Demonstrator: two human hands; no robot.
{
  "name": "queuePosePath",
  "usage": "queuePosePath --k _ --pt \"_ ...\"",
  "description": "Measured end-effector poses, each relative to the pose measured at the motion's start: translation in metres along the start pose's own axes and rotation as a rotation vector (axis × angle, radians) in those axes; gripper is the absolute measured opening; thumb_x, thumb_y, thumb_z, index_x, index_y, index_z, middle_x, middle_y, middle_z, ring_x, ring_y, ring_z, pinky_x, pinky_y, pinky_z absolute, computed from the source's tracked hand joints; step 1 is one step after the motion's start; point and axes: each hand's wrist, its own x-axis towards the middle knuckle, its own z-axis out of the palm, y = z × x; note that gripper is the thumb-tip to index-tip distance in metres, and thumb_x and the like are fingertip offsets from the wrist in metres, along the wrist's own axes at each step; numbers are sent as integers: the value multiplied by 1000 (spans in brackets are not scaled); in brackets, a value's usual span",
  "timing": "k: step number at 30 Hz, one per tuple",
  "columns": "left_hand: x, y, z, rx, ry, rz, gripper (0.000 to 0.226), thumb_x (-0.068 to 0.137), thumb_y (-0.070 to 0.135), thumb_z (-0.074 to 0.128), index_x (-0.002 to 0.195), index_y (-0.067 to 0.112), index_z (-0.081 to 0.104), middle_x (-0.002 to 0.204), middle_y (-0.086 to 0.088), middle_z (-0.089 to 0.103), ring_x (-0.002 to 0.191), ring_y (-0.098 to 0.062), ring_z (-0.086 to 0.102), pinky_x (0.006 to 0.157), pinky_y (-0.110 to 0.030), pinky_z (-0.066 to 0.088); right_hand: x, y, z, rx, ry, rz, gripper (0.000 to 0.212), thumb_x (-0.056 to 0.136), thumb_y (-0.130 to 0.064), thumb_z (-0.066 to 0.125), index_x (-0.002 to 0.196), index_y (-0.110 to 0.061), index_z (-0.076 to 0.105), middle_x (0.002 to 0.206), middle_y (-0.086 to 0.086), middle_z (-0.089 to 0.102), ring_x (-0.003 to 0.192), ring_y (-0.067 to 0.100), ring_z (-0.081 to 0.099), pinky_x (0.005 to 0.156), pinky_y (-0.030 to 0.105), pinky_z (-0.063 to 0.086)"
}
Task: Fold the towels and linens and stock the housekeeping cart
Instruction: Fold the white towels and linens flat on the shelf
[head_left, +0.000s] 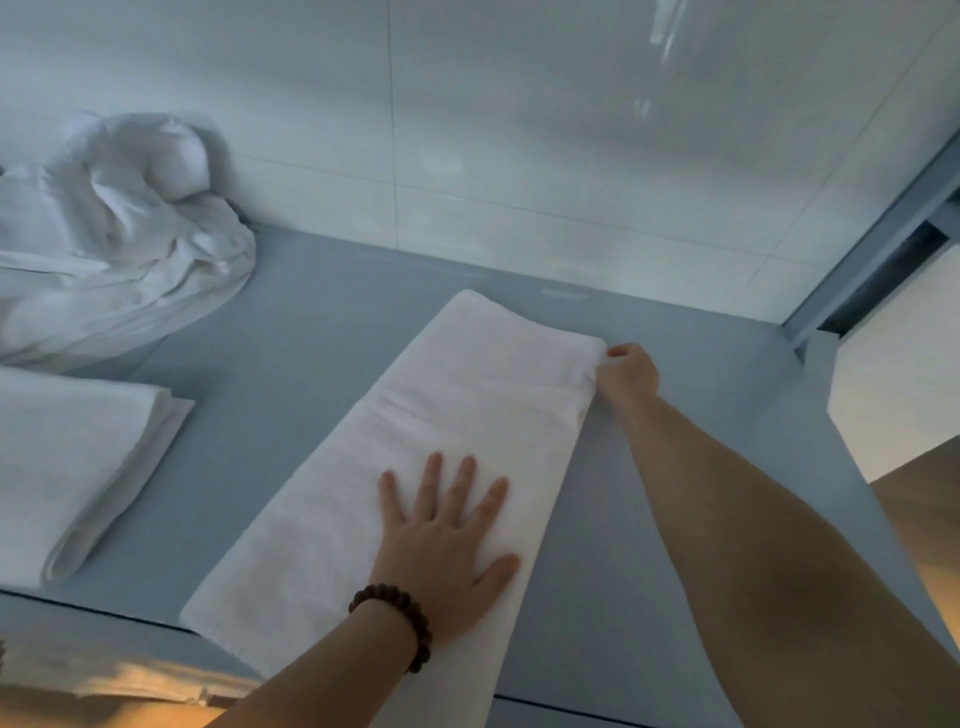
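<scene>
Progress: one folded stack (78, 467) of white linen lies finished on the grey surface (291, 332), well to the left of the fingers. A crumpled pile (114, 234) of white linen lies beyond that stack against the wall and is not yet folded. The towel (415, 467) in hand is folded into a long strip only; judged from its length, at least one crosswise fold remains. No housekeeping cart is in view, so stocking appears not to have begun.

Left hand (447, 540): the palm lies flat on the near half of the towel. The fingers (462, 483) are spread apart and extended, pressing on the cloth and grasping nothing. A beaded bracelet (400, 618) sits on this wrist.

Right hand (628, 371): reached to the far right corner of the towel. The fingers are curled together and pinched on that corner; the cloth bunches slightly at the contact point.

Towel position: flat on the surface, running diagonally from directly under the left fingers to the right fingers.
</scene>
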Motion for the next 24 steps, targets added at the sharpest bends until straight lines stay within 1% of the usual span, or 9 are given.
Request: queuePosePath --k 2,3,5,7,10,14,19,22,24 --pt "-1 2 -3 -20 -9 4 73 86 74 14 152 42 5 162 0 5 148 -35 -5 107 -71 -7 -1 3 4 25 -28 13 52 81 -14 68 130 -8 51 122 14 61 115 30 56 91 28 41" --pt "-2 3 -5 -28 -17 7 72 87 73 18 152 41 13 161 -1 12 148 -36 2 107 -72 -2 0 3 6 19 -20 -3 49 81 -15 68 128 -6 54 120 15 63 114 30 57 91 29 41" --pt "-2 4 -7 -23 -23 16 72 88 72 20 151 39 19 160 -3 18 147 -37 9 106 -73 4 4 1 3 -17 43 -62 28 83 -14 64 109 -3 68 108 18 69 105 32 62 84 30 45" --pt "-1 3 -6 -4 -17 9 73 87 74 11 152 42 5 162 -1 6 148 -36 -3 106 -73 -4 14 -3 -4 -14 132 -73 20 86 -10 58 98 -1 72 100 21 70 99 35 64 80 33 47" --pt "0 3 -3 6 -2 -8 74 84 75 3 148 43 -14 162 2 -10 146 -33 -19 105 -70 -13 30 -4 -12 -108 96 -26 27 92 -12 53 103 7 68 108 26 66 105 38 62 85 36 47" --pt "-2 3 -5 23 -21 -4 74 84 75 0 148 42 -16 161 3 -14 145 -32 -21 104 -70 -12 21 4 0 -182 -71 -69 33 86 -29 67 98 2 71 104 22 69 102 35 63 84 34 46" --pt "-3 4 -2 28 2 0 74 83 74 1 148 43 -15 161 3 -12 146 -31 -20 105 -69 -14 28 -2 -8 -178 69 -202 16 85 -16 65 94 -3 69 101 20 68 100 35 62 81 32 43" --pt "-1 6 0 19 10 1 73 84 74 2 148 43 -13 161 3 -11 146 -31 -19 105 -69 -14 30 -5 -5 -277 28 -142 23 89 -16 61 105 0 66 113 22 64 109 36 58 89 35 44" --pt "0 6 0 12 12 0 73 84 74 2 148 43 -13 161 3 -11 146 -31 -19 105 -69 -13 13 -14 0 -349 126 -103 32 92 -20 56 118 -1 57 126 22 54 119 38 49 96 41 41"
